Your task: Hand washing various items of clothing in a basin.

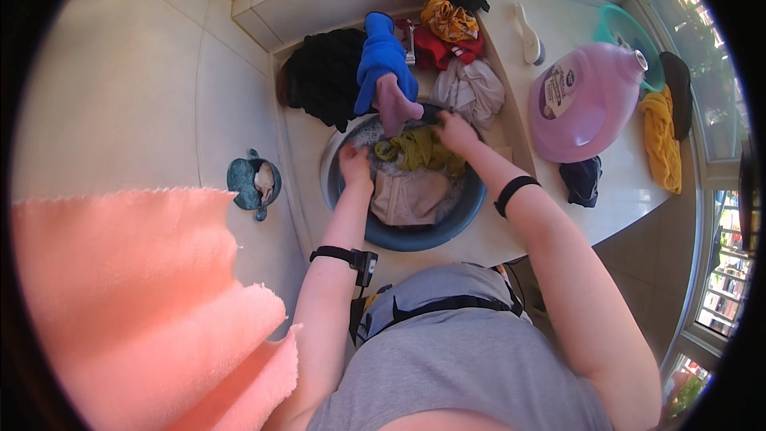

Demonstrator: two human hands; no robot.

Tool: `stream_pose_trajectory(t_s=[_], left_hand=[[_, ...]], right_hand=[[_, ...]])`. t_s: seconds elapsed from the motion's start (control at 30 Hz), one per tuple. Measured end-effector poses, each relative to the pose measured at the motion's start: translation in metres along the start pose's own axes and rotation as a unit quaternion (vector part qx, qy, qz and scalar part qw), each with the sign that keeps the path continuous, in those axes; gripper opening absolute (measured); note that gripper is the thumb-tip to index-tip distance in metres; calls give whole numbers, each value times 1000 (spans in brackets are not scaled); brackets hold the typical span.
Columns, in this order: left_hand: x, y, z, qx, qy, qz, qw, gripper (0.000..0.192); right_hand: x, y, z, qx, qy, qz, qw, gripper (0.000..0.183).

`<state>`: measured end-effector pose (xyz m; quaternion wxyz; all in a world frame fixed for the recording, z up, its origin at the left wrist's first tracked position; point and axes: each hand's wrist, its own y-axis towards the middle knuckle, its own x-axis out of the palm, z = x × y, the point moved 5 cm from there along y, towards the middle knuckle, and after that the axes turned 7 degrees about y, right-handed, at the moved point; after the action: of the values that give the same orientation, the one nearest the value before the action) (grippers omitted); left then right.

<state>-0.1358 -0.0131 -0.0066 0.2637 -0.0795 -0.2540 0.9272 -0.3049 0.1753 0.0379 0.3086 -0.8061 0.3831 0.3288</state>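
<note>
A blue-grey basin (413, 240) of sudsy water stands before me with wet cloth in it. Olive-green fabric (425, 149) lies in the suds, and a pale beige garment (410, 194) is nearer to me. My left hand (356, 164) is over the basin's left side, beside the green fabric; whether its fingers hold anything cannot be told. At the upper right of the basin, my right hand (456, 131) touches or grips the edge of the green fabric, its fingertips blurred. A blue cloth (383, 63) wraps the faucet above, with a pink cloth (395, 102) hanging from its end.
Black clothes (326, 75), a white cloth (470, 90), red fabric (431, 48) and orange patterned fabric (449, 18) lie behind the basin. A pink detergent jug (586, 102), brush (528, 36) and yellow cloth (661, 137) are right. Pink fabric (149, 299) hangs at left.
</note>
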Motion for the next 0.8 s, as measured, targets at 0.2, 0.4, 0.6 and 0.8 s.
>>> stream_pose_trajectory(t_s=[0.2, 0.4, 0.6, 0.8], left_hand=[[53, 18, -61, 24, 289, -244, 926, 38], [45, 37, -88, -130, 233, -248, 931, 48], [38, 18, -67, -168, 148, -128, 966, 48], [69, -3, -50, -283, -99, -67, 952, 35]], right_hand=[[83, -10, -26, 51, -186, -235, 953, 47], [109, -9, -29, -103, -259, -314, 907, 47], [123, 8, -31, 25, -197, -161, 967, 36], [126, 27, 2, 75, 74, -171, 980, 38]])
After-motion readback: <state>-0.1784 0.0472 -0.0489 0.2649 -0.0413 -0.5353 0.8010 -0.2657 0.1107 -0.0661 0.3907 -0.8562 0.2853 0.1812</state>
